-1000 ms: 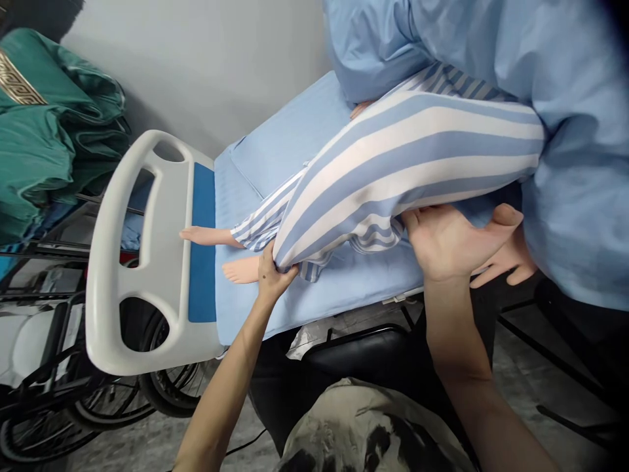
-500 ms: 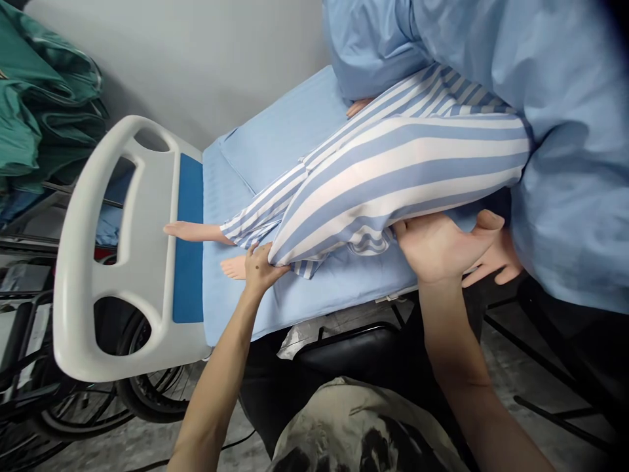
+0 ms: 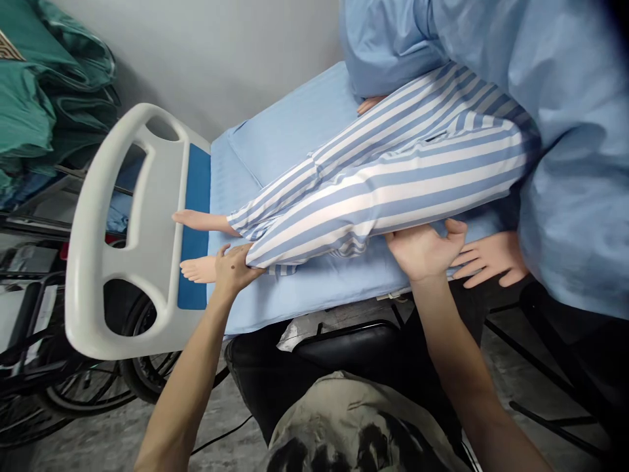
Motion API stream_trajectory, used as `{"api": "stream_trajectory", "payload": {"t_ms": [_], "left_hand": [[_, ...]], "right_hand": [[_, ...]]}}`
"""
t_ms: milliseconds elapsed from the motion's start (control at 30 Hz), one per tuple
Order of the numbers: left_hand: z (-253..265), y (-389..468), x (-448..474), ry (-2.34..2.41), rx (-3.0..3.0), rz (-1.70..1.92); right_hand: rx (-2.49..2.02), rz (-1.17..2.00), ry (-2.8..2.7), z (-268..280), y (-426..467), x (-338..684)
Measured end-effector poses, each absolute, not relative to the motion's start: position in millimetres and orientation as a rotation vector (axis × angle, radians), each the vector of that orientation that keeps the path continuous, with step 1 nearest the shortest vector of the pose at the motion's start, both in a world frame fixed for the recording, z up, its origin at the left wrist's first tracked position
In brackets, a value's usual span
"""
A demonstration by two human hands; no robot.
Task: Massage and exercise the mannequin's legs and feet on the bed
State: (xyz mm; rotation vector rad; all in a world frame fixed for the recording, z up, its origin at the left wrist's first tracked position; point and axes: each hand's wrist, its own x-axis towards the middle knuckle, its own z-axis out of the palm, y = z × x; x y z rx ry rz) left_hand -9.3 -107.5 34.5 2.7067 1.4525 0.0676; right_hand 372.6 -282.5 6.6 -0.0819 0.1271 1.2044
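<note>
A lying figure with smooth, manikin-like feet wears blue-and-white striped trousers point(image 3: 413, 190). My left hand point(image 3: 236, 267) is wrapped round the ankle of the nearer leg, at the trouser hem. The bare nearer foot point(image 3: 199, 269) sticks out beyond it. My right hand point(image 3: 425, 249) is palm up beneath the same leg, near the knee or thigh, with its thumb stretched away and its fingers hidden under the cloth. The farther leg lies along the bed, its foot point(image 3: 199, 221) reaching the footboard.
The bed has a light blue sheet point(image 3: 280, 118) and a white footboard point(image 3: 91, 262). Loose blue clothing point(image 3: 580, 164) covers the figure's upper body; a smooth hand point(image 3: 496, 259) hangs by the bed's edge. A wheelchair wheel point(image 3: 140, 347) and green fabric point(image 3: 29, 98) are at left.
The nearer leg has straightened and lowered, its foot sliding left toward the footboard with my left hand. My right hand has shifted slightly left under the leg.
</note>
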Motion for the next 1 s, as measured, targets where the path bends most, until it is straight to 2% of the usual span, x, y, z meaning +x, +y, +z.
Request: {"api": "stream_trajectory", "payload": {"t_ms": [467,1000], "left_hand": [[28.9,-129.8,-47.7,1.682,2.753,-0.196],[1.7,-137.2,-41.3,1.625,2.659,-0.248]], "right_hand": [[-0.406,1.199,0.124,-71.3,-258.9,349.7],[-0.421,1.168,0.188,-83.2,-259.4,349.9]]}}
